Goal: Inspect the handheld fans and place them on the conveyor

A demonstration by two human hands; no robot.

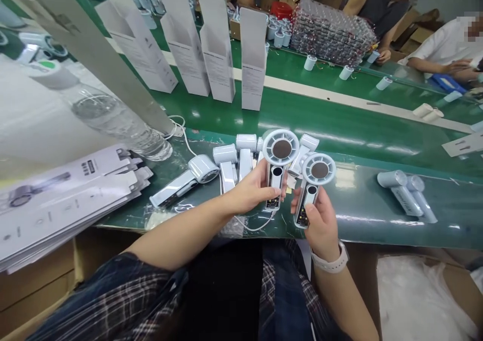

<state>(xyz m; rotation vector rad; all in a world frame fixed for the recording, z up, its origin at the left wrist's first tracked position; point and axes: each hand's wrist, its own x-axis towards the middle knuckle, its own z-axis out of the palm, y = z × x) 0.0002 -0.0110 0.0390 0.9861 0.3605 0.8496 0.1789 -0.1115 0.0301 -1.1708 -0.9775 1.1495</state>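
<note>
My left hand is closed around the handle of a pale blue handheld fan, whose round head points up. A white cable runs from the bottom of that handle. In my right hand, with a white watch on the wrist, is a second pale fan, held slightly lower and to the right. Dark panels with small parts show on both handles. Several more fans lie just behind my hands, and another fan lies to the left on the dark green mat.
Several open white boxes stand at the back. Flat printed cartons and a clear bottle are at left. Two fans lie at right. Across the green conveyor, people work beside stacked parts.
</note>
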